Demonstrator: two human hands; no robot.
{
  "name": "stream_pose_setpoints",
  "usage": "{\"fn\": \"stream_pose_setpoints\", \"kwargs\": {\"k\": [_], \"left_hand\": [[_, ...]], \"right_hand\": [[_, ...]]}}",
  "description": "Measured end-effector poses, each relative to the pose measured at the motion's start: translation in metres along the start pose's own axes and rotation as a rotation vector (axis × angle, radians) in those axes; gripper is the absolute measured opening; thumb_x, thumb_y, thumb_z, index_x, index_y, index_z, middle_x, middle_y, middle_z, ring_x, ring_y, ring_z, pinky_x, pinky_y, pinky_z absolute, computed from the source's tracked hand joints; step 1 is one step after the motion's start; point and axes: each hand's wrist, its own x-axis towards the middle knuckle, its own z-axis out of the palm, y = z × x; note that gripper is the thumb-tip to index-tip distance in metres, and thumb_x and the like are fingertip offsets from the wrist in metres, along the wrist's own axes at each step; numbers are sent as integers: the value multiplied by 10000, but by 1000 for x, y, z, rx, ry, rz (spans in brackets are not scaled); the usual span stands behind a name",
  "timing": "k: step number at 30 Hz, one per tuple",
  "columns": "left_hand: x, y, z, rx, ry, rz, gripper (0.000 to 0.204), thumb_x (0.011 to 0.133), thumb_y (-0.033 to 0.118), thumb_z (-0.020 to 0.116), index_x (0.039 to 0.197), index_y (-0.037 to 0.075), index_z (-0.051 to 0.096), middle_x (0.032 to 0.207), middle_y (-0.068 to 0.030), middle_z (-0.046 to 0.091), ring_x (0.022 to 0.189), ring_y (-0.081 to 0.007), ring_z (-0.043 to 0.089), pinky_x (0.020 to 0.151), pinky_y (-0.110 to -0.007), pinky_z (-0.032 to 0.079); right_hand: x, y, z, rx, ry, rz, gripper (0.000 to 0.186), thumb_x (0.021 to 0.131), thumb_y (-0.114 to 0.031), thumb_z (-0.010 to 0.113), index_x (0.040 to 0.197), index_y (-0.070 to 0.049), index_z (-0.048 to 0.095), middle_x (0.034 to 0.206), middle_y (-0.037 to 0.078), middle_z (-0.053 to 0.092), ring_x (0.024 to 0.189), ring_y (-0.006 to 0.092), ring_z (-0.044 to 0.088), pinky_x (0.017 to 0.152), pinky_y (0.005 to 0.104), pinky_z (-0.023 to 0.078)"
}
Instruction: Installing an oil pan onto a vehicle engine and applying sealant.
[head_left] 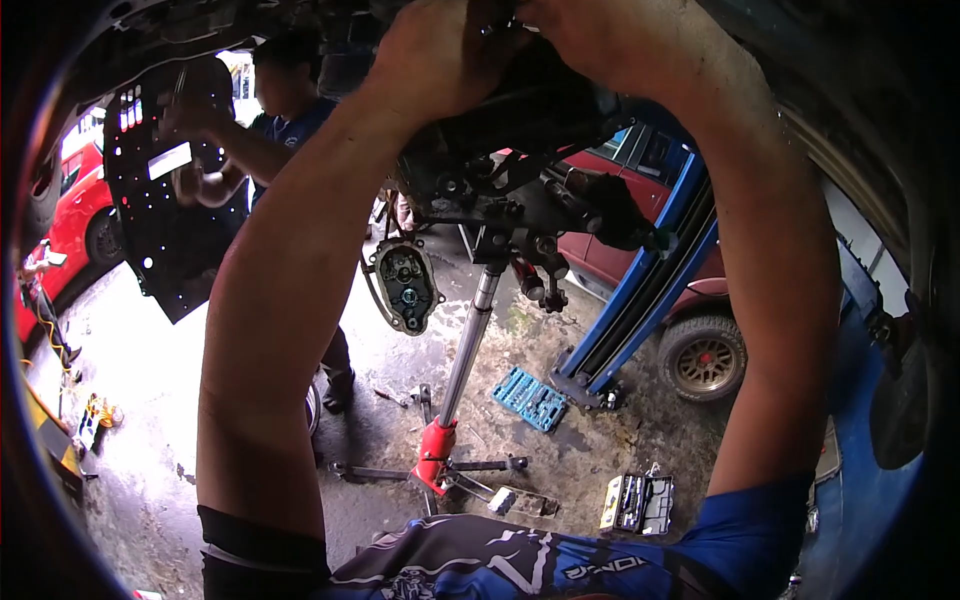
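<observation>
Both my arms reach up to the top edge of the head view, under the dark underside of a vehicle. My left hand [435,55] and my right hand [590,40] are close together there, against dark parts. Their fingers are hidden in shadow or cut off by the edge, so I cannot see what they hold. Just below them hangs a dark greasy mechanical assembly [500,215]. An open metal housing [405,285] with a flanged rim hangs at its left. Beneath the assembly stands a jack with a silver ram [470,345] and a red base [434,455].
At left, a person in dark clothes [300,125] has hands at a large black perforated panel [150,230]. A blue lift post [640,280] stands before a dark red vehicle [705,300]. A blue socket set [530,398] and a toolbox [637,502] lie on the floor.
</observation>
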Motion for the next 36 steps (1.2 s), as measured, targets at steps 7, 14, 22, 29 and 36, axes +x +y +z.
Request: {"fn": "stream_pose_setpoints", "kwargs": {"k": [7, 14, 22, 29, 36], "left_hand": [[3, 8, 1, -133, 62, -113, 218, 861, 37, 710, 1076, 33, 678, 1017, -190, 724, 942, -298, 723, 802, -371, 539], [5, -4, 7, -258, 7, -122, 257, 888, -9, 694, 1143, 16, 673, 1159, -129, 730, 1098, -224, 674, 940, -348, 504], [2, -9, 3, 151, 76, -141, 313, 897, 140, 736, 1188, 38, 680, 1132, -143, 732, 1044, -247, 687, 876, -361, 531], [1, -22, 7, 332, 39, -50, 341, 942, 296, 703, 1179, 55, 668, 1089, -180, 735, 1024, -354, 708, 859, -376, 537], [-2, -38, 8, 68, 55, 38, 355, 915, 254, 741, 1205, 68, 653, 1102, -158, 737, 1054, -333, 708, 886, -367, 532]], "right_hand": [[21, -8, -1, -123, -214, 266, 162, 856, -95, 621, 938, 4, 720, 887, 224, 730, 881, 404, 720, 800, 463, 569], [-8, -12, -28, 2, -5, 94, 172, 832, -58, 630, 938, -7, 755, 910, 246, 726, 905, 394, 719, 813, 464, 566], [7, -7, -18, 20, -138, 179, 174, 822, -78, 648, 921, 7, 763, 927, 218, 738, 920, 386, 719, 816, 440, 566], [-5, -8, -27, 67, -267, 233, 241, 841, -100, 632, 1016, -32, 783, 1033, 204, 743, 1003, 357, 718, 857, 431, 565], [4, -11, -22, -54, -270, 219, 271, 864, -124, 626, 1079, -61, 780, 1134, 166, 740, 1058, 329, 710, 918, 412, 556]]}}
